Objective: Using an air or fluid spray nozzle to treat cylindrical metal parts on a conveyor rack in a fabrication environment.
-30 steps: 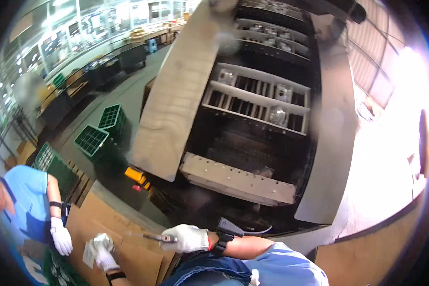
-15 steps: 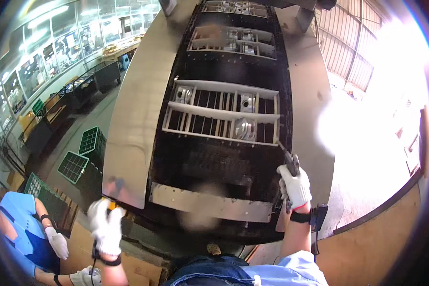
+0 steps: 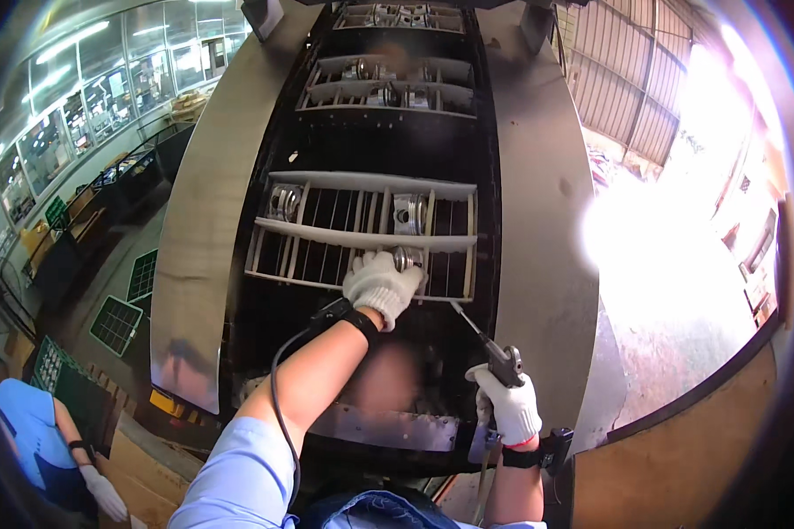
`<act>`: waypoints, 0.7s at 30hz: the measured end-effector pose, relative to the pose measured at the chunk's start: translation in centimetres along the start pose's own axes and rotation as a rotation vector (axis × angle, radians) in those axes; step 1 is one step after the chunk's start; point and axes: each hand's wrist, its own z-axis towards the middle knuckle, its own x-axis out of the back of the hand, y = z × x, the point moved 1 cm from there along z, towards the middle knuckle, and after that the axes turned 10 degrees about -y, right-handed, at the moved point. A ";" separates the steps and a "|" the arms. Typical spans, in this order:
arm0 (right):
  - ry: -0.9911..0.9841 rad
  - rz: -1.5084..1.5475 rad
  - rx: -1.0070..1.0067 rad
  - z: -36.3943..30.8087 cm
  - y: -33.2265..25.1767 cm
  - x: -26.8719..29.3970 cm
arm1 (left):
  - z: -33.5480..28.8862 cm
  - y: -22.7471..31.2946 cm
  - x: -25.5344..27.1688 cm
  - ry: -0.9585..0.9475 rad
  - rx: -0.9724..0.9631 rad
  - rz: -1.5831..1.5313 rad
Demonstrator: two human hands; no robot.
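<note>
My left hand point(image 3: 381, 286), in a white knit glove, reaches onto the near row of a pale metal rack point(image 3: 344, 231). Its fingers are closed on a shiny metal piston point(image 3: 407, 258), partly hidden by the glove. Behind it, in the far row, stand a second piston point(image 3: 409, 214) and, at the left end, a third piston point(image 3: 284, 203). My right hand point(image 3: 508, 404), also gloved, grips an air blow gun point(image 3: 505, 361). The gun's thin nozzle points up and left, its tip near the rack's front right corner.
The rack lies on a dark conveyor point(image 3: 353, 150) between wide metal side plates point(image 3: 543, 220). Farther along sits another rack point(image 3: 326, 86) with several pistons. Green crates point(image 3: 117, 323) stand on the floor at left. A co-worker in a blue shirt point(image 3: 28, 432) is at lower left.
My left hand has moved from beside the left side plate onto the piston in the near row. The blow gun now points more to the left. The view has shifted, and the rack appears lower.
</note>
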 end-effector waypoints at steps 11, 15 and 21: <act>-0.368 -0.075 0.015 -0.8 -2.0 -5.7 | -6.4 -5.2 4.0 -0.046 -0.319 -1.630; -0.539 -0.094 -0.010 -0.2 -1.2 -9.8 | -10.5 -9.4 6.9 -0.014 -0.274 -1.583; -0.688 -0.058 -0.075 -3.1 1.0 -16.9 | -16.6 -16.5 9.3 0.296 -0.260 -1.451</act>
